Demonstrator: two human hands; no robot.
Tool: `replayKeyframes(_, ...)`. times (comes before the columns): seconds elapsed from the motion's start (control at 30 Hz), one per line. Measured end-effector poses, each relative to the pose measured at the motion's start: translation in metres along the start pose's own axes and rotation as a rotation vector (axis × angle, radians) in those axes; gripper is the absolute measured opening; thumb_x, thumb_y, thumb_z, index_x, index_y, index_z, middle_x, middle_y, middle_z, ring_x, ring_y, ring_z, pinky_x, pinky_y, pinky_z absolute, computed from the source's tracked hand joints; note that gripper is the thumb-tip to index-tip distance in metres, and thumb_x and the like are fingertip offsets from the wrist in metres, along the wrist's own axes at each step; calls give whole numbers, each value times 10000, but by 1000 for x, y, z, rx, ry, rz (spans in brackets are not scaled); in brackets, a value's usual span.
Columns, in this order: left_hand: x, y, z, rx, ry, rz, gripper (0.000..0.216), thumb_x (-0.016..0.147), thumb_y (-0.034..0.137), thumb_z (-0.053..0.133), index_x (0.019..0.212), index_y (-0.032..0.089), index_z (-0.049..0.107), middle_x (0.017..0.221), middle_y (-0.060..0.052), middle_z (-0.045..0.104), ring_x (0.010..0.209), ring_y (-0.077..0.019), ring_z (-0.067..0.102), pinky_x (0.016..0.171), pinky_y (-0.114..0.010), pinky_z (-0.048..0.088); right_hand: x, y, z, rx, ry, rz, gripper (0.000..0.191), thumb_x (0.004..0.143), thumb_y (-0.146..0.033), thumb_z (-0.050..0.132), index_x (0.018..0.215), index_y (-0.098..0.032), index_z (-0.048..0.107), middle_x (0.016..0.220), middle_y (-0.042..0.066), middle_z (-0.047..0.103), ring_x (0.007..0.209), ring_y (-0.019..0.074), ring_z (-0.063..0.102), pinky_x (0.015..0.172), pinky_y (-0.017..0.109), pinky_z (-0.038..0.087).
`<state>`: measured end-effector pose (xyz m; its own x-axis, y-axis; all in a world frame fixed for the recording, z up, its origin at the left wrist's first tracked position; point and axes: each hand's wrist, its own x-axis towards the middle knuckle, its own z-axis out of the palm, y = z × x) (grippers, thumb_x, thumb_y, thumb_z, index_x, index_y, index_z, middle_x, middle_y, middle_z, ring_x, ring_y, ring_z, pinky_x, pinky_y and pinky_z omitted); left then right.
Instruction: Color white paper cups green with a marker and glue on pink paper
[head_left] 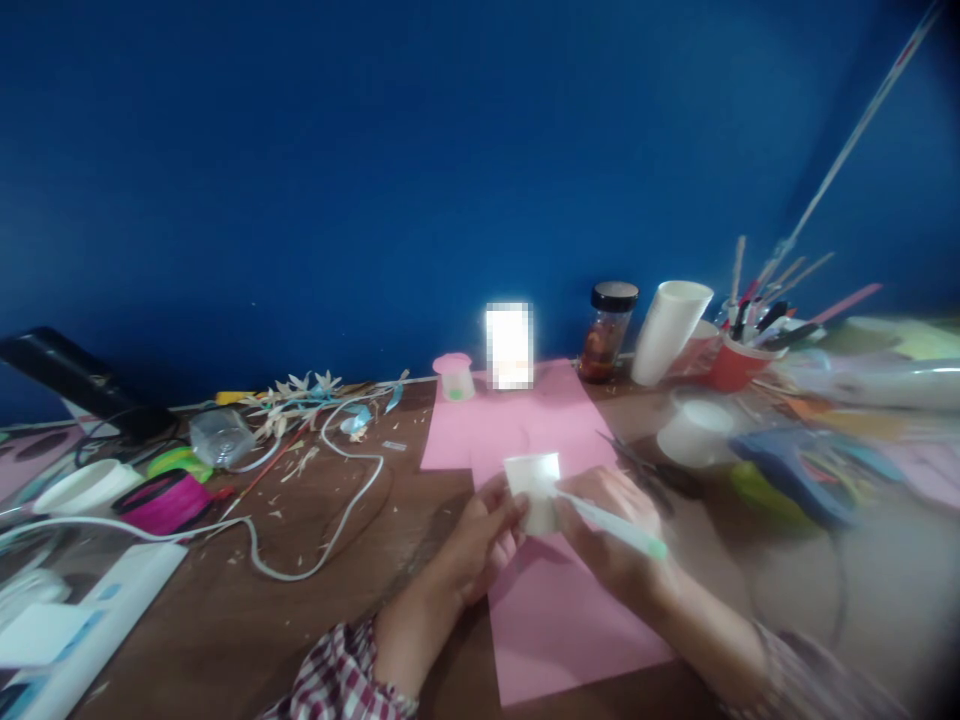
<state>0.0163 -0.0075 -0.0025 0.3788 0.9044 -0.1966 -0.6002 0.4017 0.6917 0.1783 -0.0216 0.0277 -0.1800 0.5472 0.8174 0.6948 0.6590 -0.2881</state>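
Observation:
My left hand [474, 545] is closed around the side of a small white paper cup [536, 505], thumb on its near face. In my right hand [611, 565] is a white pen [615, 525] with a light green end, its other end close to the cup's right side. Whether the tip touches the cup is blurred. Below both hands lie pink paper sheets [562, 625] on the brown table. Near the back edge of the paper stands a small pale cup [455, 383] with a pink top and a green spot.
A bright pixelated rectangle [510, 345] stands behind the paper. To its right are a dark-lidded jar [604, 340], a tall white cup [667, 330], a red cup of brushes [735, 365] and scissors [652, 470]. At left lie a white cable [300, 575], magenta tape [165, 503] and shavings.

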Motion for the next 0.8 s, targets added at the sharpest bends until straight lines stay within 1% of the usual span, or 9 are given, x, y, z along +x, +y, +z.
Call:
replayKeyframes(0.13,0,0,0,-6,-13,0,410,694,232,804,1074,182,659,1090,-100,702,1093,-241,619,1005,-354,405,0,1,0,3,2,3,123,878,-192,554,782,-184,630,642,26,645,576,160,588,586,290,466)
replayKeyframes(0.43,-2,2,1,5,-3,-18,390,684,245,812,1044,187,674,1090,-92,700,1122,-234,603,1038,-345,379,0,0,0,-2,1,17,140,875,-195,555,759,-182,631,631,27,642,569,160,580,584,288,455)
replayKeyframes(0.63,1,0,-3,8,-1,-13,391,710,240,794,1074,180,664,1120,-100,689,1134,-233,595,1050,-355,372,-2,1,1,4,10,16,155,888,-201,542,766,-181,636,645,27,639,589,157,580,611,285,463)
replayKeyframes(0.8,2,0,-4,23,-1,7,378,713,238,790,1064,168,671,1108,-98,694,1107,-232,608,1053,-361,376,-3,2,2,6,23,26,137,878,-184,554,767,-179,634,648,24,635,591,154,571,610,283,453)
